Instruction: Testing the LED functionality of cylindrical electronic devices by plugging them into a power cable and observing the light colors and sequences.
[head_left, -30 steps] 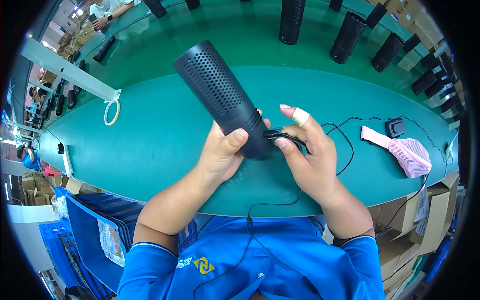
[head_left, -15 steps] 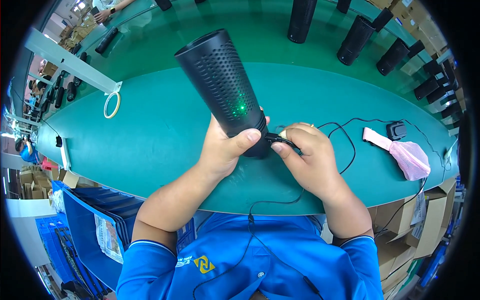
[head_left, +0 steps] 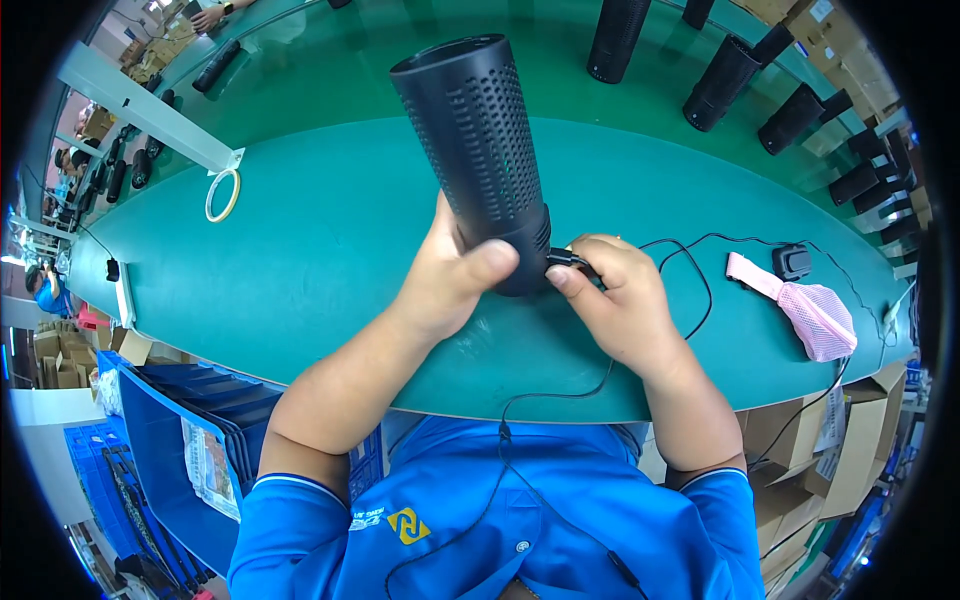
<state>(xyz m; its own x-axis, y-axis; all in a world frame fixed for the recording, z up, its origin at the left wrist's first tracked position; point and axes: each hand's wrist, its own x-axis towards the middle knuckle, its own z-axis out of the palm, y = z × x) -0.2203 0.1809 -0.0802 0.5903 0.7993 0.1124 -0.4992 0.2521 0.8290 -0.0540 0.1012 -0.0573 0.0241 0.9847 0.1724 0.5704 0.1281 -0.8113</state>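
A black perforated cylinder, open at the top, leans up and left above the table. Around its lower part wraps my left hand, thumb across the front. My right hand pinches the black cable plug between thumb and fingers. That plug meets the right side of the cylinder near its base; how deep it sits I cannot tell. From the plug a thin black cable loops over the table to the right. No light shows through the cylinder's holes.
On the green table lie a tape ring, a pink mesh pouch and a small black block. Several black cylinders stand at the far right. Blue bins are at lower left, cardboard boxes at lower right.
The green lights on the cylinder have gone dark. Both hands have shifted slightly with it, its top moving right and up, more upright. The plug stays at its side.
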